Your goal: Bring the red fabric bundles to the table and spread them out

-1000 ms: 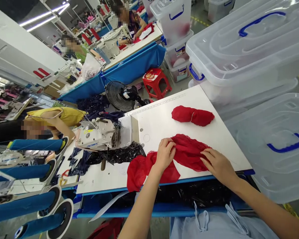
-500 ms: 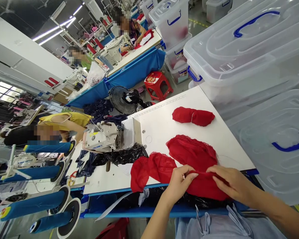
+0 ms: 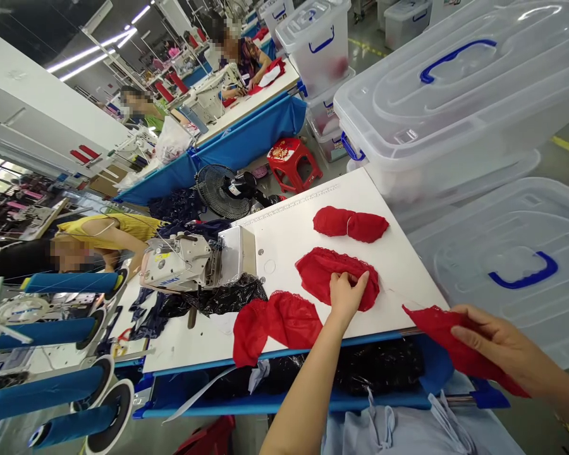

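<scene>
My left hand (image 3: pixel 347 294) rests over a stack of red lace-edged fabric (image 3: pixel 320 272) on the white table. Its thumb and fingers are bent and pinch at the top of the stack. Off the table's front right edge, my right hand (image 3: pixel 497 341) grips a separate red lace-trimmed fabric piece (image 3: pixel 439 328), which hangs down below the fingers. Left of my left forearm lie two joined red fabric cups (image 3: pixel 279 322), partly over the table edge. Farther back sits a red fabric bundle (image 3: pixel 351 224), tied round its middle with a thin light band.
A sewing machine (image 3: pixel 180 262) stands on the table's left, with black plastic beside it. Blue thread cones (image 3: pixel 66 328) rise at far left. Clear lidded boxes (image 3: pixel 408 136) crowd the right side. Behind are a fan (image 3: pixel 222 191), a red stool (image 3: pixel 291 163) and several people at work.
My hands have moved apart. The right one has carried a red piece off the stack to the right; the left has shifted forward onto the stack.
</scene>
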Available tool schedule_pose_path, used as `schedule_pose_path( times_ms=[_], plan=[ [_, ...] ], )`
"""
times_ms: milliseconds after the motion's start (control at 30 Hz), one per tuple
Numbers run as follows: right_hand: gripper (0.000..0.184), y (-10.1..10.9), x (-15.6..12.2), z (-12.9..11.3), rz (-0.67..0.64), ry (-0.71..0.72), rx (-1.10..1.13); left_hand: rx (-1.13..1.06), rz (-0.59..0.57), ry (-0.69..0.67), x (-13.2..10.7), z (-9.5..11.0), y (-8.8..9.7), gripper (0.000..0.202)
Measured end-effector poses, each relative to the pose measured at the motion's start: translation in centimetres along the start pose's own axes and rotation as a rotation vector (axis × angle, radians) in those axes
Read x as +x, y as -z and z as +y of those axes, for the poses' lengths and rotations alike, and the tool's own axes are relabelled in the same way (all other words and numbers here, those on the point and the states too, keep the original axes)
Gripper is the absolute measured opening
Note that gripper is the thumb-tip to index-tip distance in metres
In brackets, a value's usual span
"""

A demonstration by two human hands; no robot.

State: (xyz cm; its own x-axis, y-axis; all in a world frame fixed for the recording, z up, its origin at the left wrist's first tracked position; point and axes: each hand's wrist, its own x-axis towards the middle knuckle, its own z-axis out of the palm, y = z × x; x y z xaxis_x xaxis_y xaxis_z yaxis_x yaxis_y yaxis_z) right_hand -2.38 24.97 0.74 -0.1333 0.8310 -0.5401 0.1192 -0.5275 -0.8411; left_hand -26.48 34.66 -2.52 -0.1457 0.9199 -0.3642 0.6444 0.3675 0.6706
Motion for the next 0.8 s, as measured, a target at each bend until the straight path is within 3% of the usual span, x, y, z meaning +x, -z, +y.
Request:
schedule_pose_path(
  times_ms=[100, 267, 333, 500, 633, 733, 800],
  plan=[
    [0.042, -0.2, 0.7, 0.6, -0.129, 0.016, 0.006, 0.019, 0.024, 0.035, 0.4, 0.4, 0.1, 0.030],
    [0.039, -0.5, 2.5, 1.5, -0.043, 0.181, -0.168, -0.021, 0.080, -0.008, 2.1, 0.4, 1.0, 0.027],
    [0.044, -0.5, 3.0, 1.5, -0.020, 0.204, -0.190, -0.054, 0.102, -0.032, 2.8, 0.2, 2.1, 0.031],
    [0.049, -0.2, 3.6, 0.1, -0.141, 0.198, -0.265, -0.135, 0.140, -0.089, 3.6, 0.5, 6.0, 0.043],
    [0.054, 0.5, 3.9, -1.6, -0.152, 0.173, -0.367, -0.253, 0.161, -0.122, 1.4, 1.6, 9.7, 0.039],
    [0.056, 1.5, 4.0, -3.2, -0.204, 0.136, -0.374, -0.560, 0.007, -0.089, -1.9, 2.0, 11.8, 0.040],
    [0.060, 2.3, 4.3, -4.2, -0.317, 0.063, -0.319, -0.812, -0.146, -0.023, -3.8, 1.5, 12.2, 0.047]
  ],
)
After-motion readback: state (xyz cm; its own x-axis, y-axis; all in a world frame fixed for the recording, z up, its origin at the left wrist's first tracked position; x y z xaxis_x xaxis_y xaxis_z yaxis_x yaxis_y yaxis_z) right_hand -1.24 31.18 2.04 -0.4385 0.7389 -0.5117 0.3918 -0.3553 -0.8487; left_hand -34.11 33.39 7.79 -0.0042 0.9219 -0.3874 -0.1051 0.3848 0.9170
